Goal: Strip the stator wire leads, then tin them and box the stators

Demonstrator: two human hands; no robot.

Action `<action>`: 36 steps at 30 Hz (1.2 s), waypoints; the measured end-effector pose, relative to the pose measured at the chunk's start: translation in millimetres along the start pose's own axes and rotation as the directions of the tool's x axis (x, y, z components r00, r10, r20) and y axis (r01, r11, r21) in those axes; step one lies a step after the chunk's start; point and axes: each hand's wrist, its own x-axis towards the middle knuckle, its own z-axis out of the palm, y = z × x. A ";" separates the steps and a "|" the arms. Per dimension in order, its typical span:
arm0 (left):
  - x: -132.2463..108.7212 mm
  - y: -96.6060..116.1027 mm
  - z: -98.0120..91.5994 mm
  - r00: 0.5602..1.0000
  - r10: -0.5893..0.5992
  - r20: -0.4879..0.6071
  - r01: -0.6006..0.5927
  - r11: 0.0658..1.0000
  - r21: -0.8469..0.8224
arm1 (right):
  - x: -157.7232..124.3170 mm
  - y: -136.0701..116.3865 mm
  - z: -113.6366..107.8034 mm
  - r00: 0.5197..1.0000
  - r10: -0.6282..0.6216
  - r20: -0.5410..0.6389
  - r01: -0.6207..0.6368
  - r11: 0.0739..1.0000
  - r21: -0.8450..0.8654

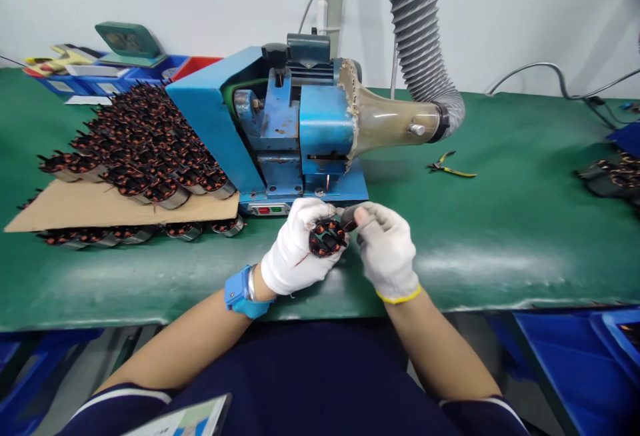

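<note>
My left hand, in a white glove with a blue wrist strap, is closed around a small round motor stator with black frame and copper windings. My right hand, also in a white glove, pinches at the stator's upper right edge with fingers together. Both hands hover over the green bench mat, just in front of a blue bench machine.
A large stack of similar stators lies on cardboard at the left. Yellow-handled pliers lie right of the machine. A grey ribbed hose joins the machine's clear funnel. More stators sit far right. Blue bins stand below the bench.
</note>
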 end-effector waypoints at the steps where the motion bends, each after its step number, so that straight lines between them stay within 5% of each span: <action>1: -0.4 -0.1 0.2 0.999 -0.018 -0.026 0.019 1.000 0.022 | 5.2 -1.6 -2.1 0.998 -0.012 -0.053 0.016 0.996 0.083; 5: -1.4 -2.1 0.9 0.987 -0.116 -0.111 0.122 0.991 0.052 | 22.4 -3.5 -6.5 0.954 0.008 -0.301 0.104 0.930 0.353; 10: -1.8 -6.8 0.0 0.992 -0.110 -0.069 0.117 0.988 0.100 | 12.5 5.0 32.8 0.991 0.090 -0.095 -0.071 0.980 0.183; 16: 6.7 -12.4 1.0 0.999 0.009 -0.039 0.001 0.967 0.255 | 34.1 5.6 67.1 0.974 0.185 -0.133 -0.148 0.958 0.247; 23: 23.1 -24.5 6.6 0.996 -0.084 -0.039 0.090 0.967 0.236 | 63.7 9.8 77.3 0.971 0.116 -0.207 -0.067 0.972 0.227; 36: 32.3 -20.1 5.8 0.995 -0.100 -0.007 0.100 0.976 0.196 | 62.7 11.9 76.6 0.968 0.037 -0.247 0.004 0.987 0.163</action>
